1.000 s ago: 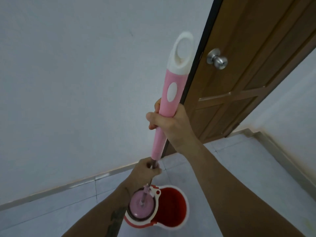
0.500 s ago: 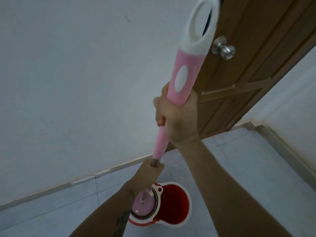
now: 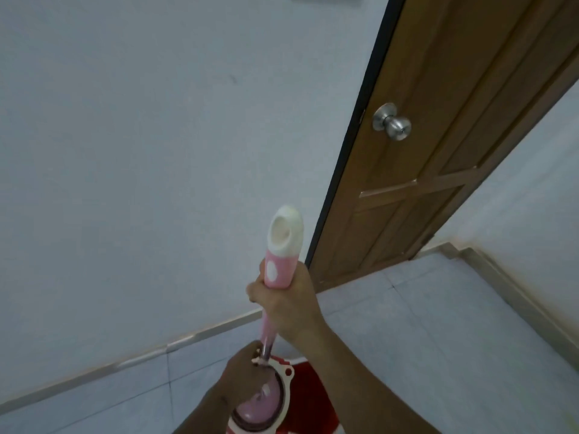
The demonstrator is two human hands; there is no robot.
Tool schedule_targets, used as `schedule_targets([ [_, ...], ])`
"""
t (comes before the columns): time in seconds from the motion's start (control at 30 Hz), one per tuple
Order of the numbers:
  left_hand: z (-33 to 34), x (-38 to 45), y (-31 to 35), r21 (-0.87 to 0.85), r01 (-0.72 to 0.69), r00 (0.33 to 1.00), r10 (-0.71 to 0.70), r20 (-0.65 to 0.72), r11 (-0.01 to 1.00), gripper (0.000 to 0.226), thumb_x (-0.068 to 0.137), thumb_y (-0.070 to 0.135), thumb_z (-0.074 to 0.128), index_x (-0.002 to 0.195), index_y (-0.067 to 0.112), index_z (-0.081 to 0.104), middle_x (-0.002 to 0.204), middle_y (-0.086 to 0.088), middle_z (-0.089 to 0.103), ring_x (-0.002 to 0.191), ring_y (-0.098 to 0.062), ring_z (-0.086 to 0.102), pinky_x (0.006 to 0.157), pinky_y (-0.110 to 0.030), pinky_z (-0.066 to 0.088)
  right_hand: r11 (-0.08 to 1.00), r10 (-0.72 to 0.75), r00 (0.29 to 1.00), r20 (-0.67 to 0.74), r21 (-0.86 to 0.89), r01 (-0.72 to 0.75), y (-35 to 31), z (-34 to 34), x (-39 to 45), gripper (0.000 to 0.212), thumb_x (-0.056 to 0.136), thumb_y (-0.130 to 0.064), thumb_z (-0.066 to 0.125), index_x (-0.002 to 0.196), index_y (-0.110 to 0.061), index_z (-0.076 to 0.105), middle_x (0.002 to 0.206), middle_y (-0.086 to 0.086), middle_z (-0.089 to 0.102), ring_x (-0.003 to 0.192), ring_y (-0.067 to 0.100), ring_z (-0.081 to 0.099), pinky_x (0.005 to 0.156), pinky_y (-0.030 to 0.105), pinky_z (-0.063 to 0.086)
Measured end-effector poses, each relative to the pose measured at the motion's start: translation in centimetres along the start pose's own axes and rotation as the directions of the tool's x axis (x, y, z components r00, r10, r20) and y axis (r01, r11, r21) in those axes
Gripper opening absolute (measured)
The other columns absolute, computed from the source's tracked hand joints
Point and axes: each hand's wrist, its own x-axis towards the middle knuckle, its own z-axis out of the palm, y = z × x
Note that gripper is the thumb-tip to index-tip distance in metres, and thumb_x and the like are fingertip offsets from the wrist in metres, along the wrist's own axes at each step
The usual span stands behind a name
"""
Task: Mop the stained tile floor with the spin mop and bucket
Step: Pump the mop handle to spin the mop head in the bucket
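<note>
The spin mop stands almost upright, its pink handle [image 3: 279,267] capped by a white loop grip [image 3: 285,231]. My right hand [image 3: 286,303] is wrapped around the pink grip just under the white cap. Lower down, my left hand [image 3: 246,371] clasps the metal shaft near its lower end. The pink mop head [image 3: 258,407] sits in the spinner basket of the red and white bucket [image 3: 286,372] on the floor below. My forearms hide much of the bucket.
A pale wall fills the left, with a skirting strip [image 3: 188,339] along the grey tile floor [image 3: 438,339]. A brown wooden door [image 3: 438,151] with a steel knob [image 3: 393,122] stands behind the handle. Another wall and skirting run along the right.
The mop handle has gone down a long way: its white cap dropped from door-knob height to well below it. My right hand sank with it, closer to my left hand.
</note>
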Motion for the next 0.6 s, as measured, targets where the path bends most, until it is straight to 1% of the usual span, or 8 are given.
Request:
schedule_targets([
  [0.03,-0.3,-0.3,1.0,-0.017,-0.003,1.0,0.003,-0.022,1.0,0.025,0.073,0.018,0.068,0.098,0.017,0.065,0.093,-0.002,0.072,0.083,-0.016,0.07,0.072,-0.027,0.055,1.0,-0.022,1.0,0.001,0.012,0.022,-1.4,-0.3,0.4,0.016,0.065,-0.007,0.065,0.068,-0.007,0.049,0.06,0.008,0.045,0.057,0.02,0.043,0.055,0.036,0.041],
  [0.1,-0.8,-0.7,2.9,-0.035,-0.037,0.999,0.036,-0.039,0.999,0.017,0.076,0.017,0.07,0.091,0.021,0.061,0.09,0.003,0.069,0.077,-0.011,0.066,0.071,-0.024,0.053,0.998,-0.057,0.998,0.002,0.009,0.057,-3.5,-1.0,0.7,0.018,0.064,-0.008,0.067,0.071,0.0,0.052,0.06,0.01,0.048,0.058,0.023,0.046,0.056,0.039,0.044],
  [0.23,-0.9,-1.1,4.4,-0.065,-0.077,0.997,0.075,-0.035,0.995,0.024,0.081,0.017,0.072,0.102,0.024,0.063,0.096,0.0,0.069,0.087,-0.02,0.071,0.076,-0.027,0.057,0.995,-0.1,0.994,0.035,0.019,0.099,-6.1,-2.6,0.6,0.02,0.071,-0.003,0.072,0.08,0.005,0.056,0.065,0.009,0.054,0.064,0.026,0.057,0.067,0.048,0.057],
  [0.3,-0.9,-1.2,5.1,-0.077,-0.088,0.996,0.085,-0.04,0.993,0.023,0.082,0.015,0.071,0.103,0.024,0.064,0.095,-0.001,0.069,0.086,-0.019,0.07,0.075,-0.025,0.056,0.995,-0.096,0.995,0.013,0.033,0.095,-6.9,-3.3,0.8,0.021,0.074,0.001,0.073,0.084,0.009,0.056,0.068,0.011,0.053,0.065,0.024,0.06,0.072,0.052,0.057],
  [0.4,-1.0,-1.1,5.8,-0.075,-0.102,0.994,0.099,-0.042,0.992,0.019,0.083,0.014,0.071,0.102,0.017,0.065,0.094,-0.006,0.069,0.08,-0.019,0.066,0.074,-0.025,0.054,0.991,-0.118,0.993,0.009,0.059,0.117,-8.3,-4.2,0.8,0.015,0.078,0.005,0.071,0.08,0.001,0.057,0.073,0.012,0.051,0.065,0.022,0.061,0.069,0.041,0.06],
  [0.47,-1.2,-1.0,6.3,-0.084,-0.114,0.993,0.111,-0.039,0.99,0.022,0.082,0.014,0.072,0.103,0.014,0.066,0.098,-0.009,0.069,0.086,-0.023,0.067,0.078,-0.027,0.054,0.987,-0.138,0.99,0.011,0.087,0.137,-9.1,-4.9,0.9,0.016,0.079,0.005,0.07,0.08,-0.002,0.056,0.075,0.011,0.05,0.067,0.024,0.06,0.067,0.034,0.06],
  [0.5,-1.3,-1.0,6.6,-0.082,-0.115,0.993,0.113,-0.035,0.99,0.022,0.081,0.014,0.072,0.102,0.016,0.067,0.097,-0.006,0.069,0.089,-0.023,0.067,0.081,-0.029,0.055,0.985,-0.148,0.989,0.012,0.094,0.147,-9.6,-5.2,1.0,0.016,0.079,0.004,0.07,0.08,-0.003,0.056,0.075,0.011,0.05,0.067,0.025,0.06,0.068,0.034,0.06],
  [0.6,-1.6,-1.1,7.5,-0.057,-0.152,0.988,0.151,-0.014,0.987,0.017,0.081,0.015,0.072,0.096,0.02,0.066,0.089,0.002,0.067,0.081,-0.016,0.063,0.087,-0.036,0.054,0.978,-0.189,0.982,0.001,0.086,0.188,-10.6,-6.0,1.4,0.018,0.079,0.001,0.072,0.078,-0.005,0.054,0.075,0.011,0.05,0.064,0.021,0.064,0.074,0.046,0.06],
])
